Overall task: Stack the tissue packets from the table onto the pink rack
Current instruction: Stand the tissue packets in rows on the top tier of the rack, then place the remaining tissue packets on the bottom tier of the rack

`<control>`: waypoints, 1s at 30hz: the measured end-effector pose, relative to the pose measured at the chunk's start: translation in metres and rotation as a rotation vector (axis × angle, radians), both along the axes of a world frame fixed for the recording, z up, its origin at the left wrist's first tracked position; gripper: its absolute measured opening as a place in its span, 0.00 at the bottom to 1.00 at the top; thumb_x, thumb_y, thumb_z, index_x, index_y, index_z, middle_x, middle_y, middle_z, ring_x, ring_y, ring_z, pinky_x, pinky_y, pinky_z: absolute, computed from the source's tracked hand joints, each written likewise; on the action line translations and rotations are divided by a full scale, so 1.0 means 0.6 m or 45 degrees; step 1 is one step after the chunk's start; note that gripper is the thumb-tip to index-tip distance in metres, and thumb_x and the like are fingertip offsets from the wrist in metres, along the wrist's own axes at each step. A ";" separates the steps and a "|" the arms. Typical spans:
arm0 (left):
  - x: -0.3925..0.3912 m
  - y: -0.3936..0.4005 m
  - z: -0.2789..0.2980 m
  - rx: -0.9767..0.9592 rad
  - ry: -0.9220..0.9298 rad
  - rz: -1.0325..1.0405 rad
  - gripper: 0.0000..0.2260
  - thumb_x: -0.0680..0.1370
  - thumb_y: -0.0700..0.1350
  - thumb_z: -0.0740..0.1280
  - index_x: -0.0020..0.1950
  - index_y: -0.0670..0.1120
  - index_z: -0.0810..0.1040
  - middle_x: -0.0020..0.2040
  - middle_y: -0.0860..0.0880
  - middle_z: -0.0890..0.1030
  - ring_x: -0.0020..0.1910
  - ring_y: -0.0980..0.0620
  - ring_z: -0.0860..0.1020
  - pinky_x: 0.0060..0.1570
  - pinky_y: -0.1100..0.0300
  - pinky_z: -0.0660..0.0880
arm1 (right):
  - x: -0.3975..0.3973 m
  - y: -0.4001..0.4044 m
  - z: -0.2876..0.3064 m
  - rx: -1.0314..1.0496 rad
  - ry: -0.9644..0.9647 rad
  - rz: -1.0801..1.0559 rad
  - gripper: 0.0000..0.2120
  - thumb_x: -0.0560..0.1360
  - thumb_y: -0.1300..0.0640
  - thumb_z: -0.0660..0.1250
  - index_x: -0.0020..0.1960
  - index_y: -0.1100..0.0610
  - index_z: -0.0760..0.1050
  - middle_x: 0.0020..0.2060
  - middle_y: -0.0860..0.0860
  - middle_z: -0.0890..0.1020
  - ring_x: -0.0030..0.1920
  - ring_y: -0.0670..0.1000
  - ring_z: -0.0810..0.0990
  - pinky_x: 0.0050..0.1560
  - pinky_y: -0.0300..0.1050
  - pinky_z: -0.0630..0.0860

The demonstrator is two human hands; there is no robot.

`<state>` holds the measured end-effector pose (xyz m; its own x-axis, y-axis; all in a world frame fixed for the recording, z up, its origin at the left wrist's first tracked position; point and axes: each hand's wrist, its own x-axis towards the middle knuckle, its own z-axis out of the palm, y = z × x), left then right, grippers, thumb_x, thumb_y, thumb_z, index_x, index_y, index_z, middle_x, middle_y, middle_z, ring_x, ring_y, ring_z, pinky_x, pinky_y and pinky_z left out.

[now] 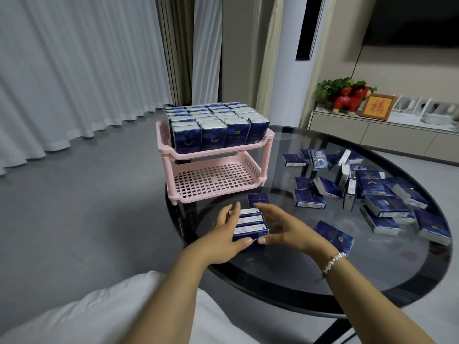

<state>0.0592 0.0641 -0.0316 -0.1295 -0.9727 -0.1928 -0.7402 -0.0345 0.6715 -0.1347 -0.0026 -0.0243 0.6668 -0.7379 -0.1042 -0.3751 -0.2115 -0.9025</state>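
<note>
Dim, even indoor light, cool cast. Glass surface (310,269) carries faint reflections, no hard glare. Soft shadows beneath hands. Wide-angle bending at frame edges; slight overall softness, packet print partly illegible.

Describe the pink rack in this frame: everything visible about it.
The pink rack looks like moulded plastic, with two tiers joined by corner posts. It stands upright at the far left edge of the round dark glass table. Its upper tier is packed with blue tissue packets standing upright in rows. The lower tier, a grid-perforated tray with slotted sides, holds nothing. Neither hand touches it; both are at a small bundle of packets in front.
</note>
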 end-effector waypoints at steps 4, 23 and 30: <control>-0.002 -0.003 0.009 -0.098 0.075 0.086 0.37 0.77 0.51 0.67 0.78 0.53 0.48 0.73 0.54 0.56 0.71 0.54 0.62 0.71 0.59 0.61 | 0.002 -0.004 0.001 0.046 -0.061 -0.023 0.33 0.70 0.63 0.71 0.69 0.44 0.62 0.62 0.41 0.73 0.61 0.42 0.73 0.52 0.36 0.77; 0.055 -0.148 0.045 -0.226 0.296 0.364 0.34 0.69 0.46 0.77 0.69 0.48 0.63 0.64 0.51 0.75 0.61 0.52 0.74 0.63 0.58 0.69 | 0.073 -0.098 0.039 -0.239 -0.455 -0.492 0.21 0.70 0.55 0.72 0.62 0.54 0.74 0.56 0.47 0.79 0.57 0.46 0.78 0.59 0.48 0.77; 0.056 -0.254 0.015 -0.231 0.288 0.512 0.32 0.72 0.45 0.74 0.71 0.44 0.61 0.69 0.46 0.70 0.66 0.47 0.70 0.59 0.62 0.63 | 0.091 -0.147 -0.028 -0.536 -0.136 -0.785 0.18 0.77 0.57 0.63 0.67 0.55 0.67 0.61 0.53 0.72 0.60 0.53 0.74 0.60 0.47 0.74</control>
<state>0.0929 -0.0886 -0.0224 0.2442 -0.9694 -0.0262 -0.5272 -0.1554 0.8354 -0.0800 -0.0909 -0.0412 0.1108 -0.9438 0.3113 -0.4521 -0.3268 -0.8299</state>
